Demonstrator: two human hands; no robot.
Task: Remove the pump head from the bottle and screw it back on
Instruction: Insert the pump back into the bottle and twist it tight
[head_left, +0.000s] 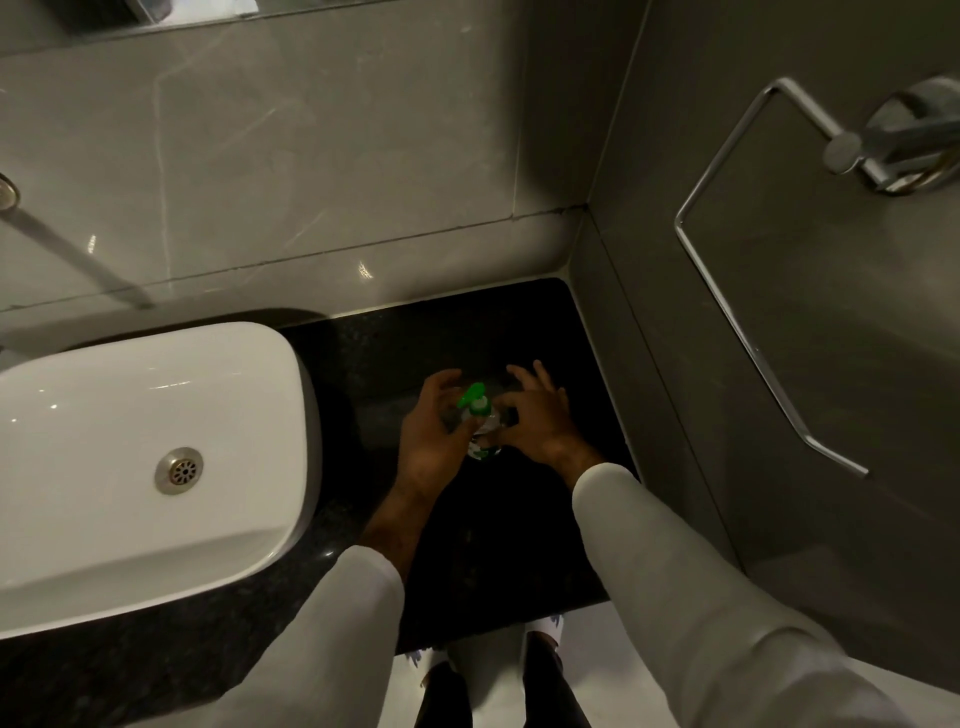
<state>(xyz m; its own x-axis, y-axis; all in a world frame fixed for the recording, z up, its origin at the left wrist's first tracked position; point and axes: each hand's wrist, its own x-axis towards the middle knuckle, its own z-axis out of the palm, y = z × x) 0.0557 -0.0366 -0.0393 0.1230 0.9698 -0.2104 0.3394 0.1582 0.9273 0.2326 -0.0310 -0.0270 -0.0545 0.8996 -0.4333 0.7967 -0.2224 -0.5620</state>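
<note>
Small clear plastic bottle (484, 439) with green pump head (472, 397), upright on black counter (467, 332) at sink's (145, 457) three o'clock, flanked by spread left hand (434, 436) and right hand (535, 415): probably light, slick, tippy; best braced at body, twisted at collar.

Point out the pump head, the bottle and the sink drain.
pump head (474, 398), head view, on the green top between the hands.
bottle (483, 441), head view, on the clear body below the pump.
sink drain (179, 471), head view, on the metal strainer's middle.
</note>
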